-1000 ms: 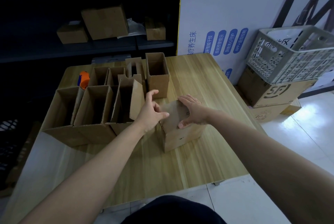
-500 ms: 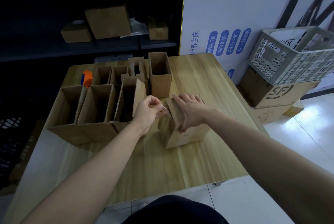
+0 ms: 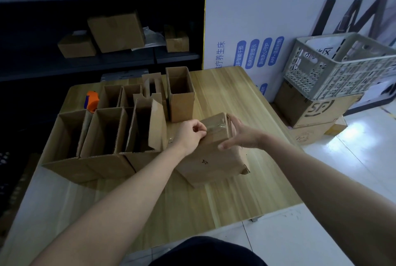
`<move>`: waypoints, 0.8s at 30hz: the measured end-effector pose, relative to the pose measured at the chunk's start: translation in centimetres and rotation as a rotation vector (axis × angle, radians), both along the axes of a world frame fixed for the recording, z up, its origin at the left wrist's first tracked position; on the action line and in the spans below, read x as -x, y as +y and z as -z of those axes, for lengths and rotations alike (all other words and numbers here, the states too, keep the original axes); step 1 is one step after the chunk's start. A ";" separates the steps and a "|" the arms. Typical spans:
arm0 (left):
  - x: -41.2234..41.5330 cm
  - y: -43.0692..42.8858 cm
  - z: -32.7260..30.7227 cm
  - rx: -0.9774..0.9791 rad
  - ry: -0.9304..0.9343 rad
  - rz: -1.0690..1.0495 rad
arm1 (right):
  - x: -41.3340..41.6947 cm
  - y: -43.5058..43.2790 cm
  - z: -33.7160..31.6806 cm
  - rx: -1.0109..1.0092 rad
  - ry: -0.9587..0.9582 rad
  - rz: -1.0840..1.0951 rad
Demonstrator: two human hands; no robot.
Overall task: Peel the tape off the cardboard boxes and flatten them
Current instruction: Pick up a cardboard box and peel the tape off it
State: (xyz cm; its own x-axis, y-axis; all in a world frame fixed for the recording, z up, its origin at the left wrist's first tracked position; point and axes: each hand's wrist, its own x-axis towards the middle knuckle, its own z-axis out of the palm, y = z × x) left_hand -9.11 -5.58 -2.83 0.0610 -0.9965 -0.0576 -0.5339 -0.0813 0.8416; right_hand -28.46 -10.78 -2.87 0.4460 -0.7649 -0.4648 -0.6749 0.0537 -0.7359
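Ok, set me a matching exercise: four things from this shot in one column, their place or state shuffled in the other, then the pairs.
1. taped box
2. orange cutter
3. grey crate
4. left hand

A. stacked on a cardboard box, right of the table
B. pinches the tape on the box top
C. gripped by the right hand
D. far left of the table, behind the open boxes

Pairs: 1-C, 2-D, 3-A, 4-B.

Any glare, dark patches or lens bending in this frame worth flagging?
Head view: shelves at left nearly black; bright glare patch on the floor at right; table edges bow from the wide lens; tape on the held box shows a faint sheen.
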 end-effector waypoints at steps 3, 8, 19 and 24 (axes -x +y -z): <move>1.2 -0.4 0.1 -0.005 -0.057 0.078 | 0.7 -0.5 -0.6 -0.078 -0.064 0.017; 2.0 -1.0 0.8 -0.104 0.106 -0.044 | 1.3 -0.5 0.3 -0.087 0.042 0.056; 4.7 -0.9 0.5 -0.271 0.826 -0.252 | 2.0 -1.2 -0.4 -0.134 0.118 0.034; 5.4 -1.1 0.7 -0.367 0.846 -0.471 | 2.5 -0.5 0.6 -0.157 0.162 0.011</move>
State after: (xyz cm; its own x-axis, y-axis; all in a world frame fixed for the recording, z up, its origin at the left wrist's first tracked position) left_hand -14.48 -6.68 -3.51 0.2387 -0.7946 -0.5583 0.3727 -0.4559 0.8082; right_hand -30.95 -11.23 -3.51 0.3482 -0.6816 -0.6436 -0.7822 0.1672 -0.6002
